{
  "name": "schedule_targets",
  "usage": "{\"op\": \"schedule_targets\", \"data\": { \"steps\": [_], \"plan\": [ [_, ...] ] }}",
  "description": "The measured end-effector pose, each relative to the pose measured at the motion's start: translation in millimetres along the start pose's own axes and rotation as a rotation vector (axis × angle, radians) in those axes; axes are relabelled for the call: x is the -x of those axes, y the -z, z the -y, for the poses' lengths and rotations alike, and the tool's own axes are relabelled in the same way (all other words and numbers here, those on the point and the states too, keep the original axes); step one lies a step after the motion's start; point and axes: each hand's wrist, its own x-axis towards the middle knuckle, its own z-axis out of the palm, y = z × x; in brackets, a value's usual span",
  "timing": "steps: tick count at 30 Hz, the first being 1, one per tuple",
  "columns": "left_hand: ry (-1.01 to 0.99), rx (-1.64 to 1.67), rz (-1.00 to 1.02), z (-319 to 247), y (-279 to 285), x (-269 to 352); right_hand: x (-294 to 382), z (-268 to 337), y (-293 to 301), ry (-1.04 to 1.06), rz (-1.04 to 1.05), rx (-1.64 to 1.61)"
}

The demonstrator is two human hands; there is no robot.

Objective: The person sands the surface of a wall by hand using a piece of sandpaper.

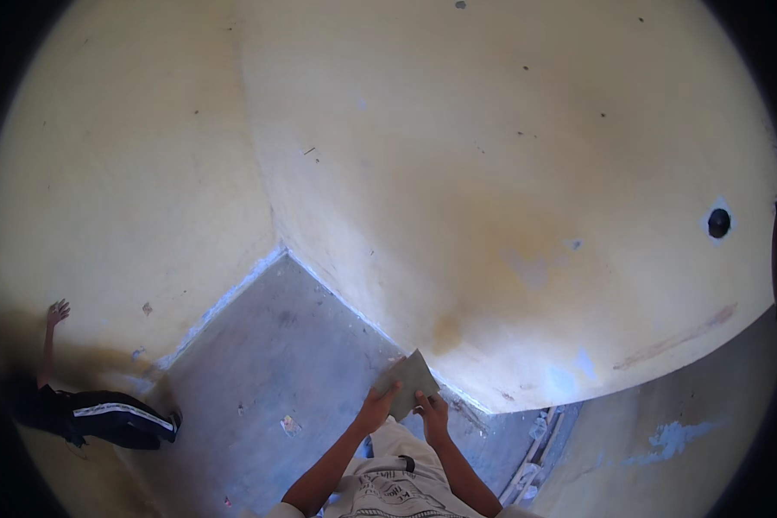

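Observation:
A flat, grey-brown sheet, perhaps sandpaper [408, 384], is held in front of my waist, tilted, with one corner pointing away from me. My left hand [380, 406] grips its left edge, the thumb on top. On the lower right edge, my right hand [432, 414] pinches the same sheet between thumb and fingers. Beyond the sheet stands a cream-painted wall [466, 194] with brown stains, scuffs and small holes.
At the far left, a person in dark clothes [120, 417] reaches a hand to the left wall [136, 213]. Litter [290, 425] lies on the grey floor [265, 362]. Long boards [536, 453] lie at lower right. A black round fitting [719, 223] is on the wall.

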Motion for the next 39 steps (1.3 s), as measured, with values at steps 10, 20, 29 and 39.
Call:
{"op": "schedule_targets", "data": {
  "steps": [10,20,29,39],
  "plan": [
    [0.258,0.252,-0.247,6,44,-82,-112,27,-63,0.098,-0.043,0.113],
    [0.219,0.417,-0.221,-66,124,-166,-248,26,-111,0.105,0.236,0.402],
    [-0.251,-1.0,-0.417,-77,205,-300,-277,71,-121,0.088,-0.118,-0.013],
    [-1.164,-0.613,-0.187,-343,84,-513,-333,101,-209,0.309,-0.517,-0.143]
  ]
}}
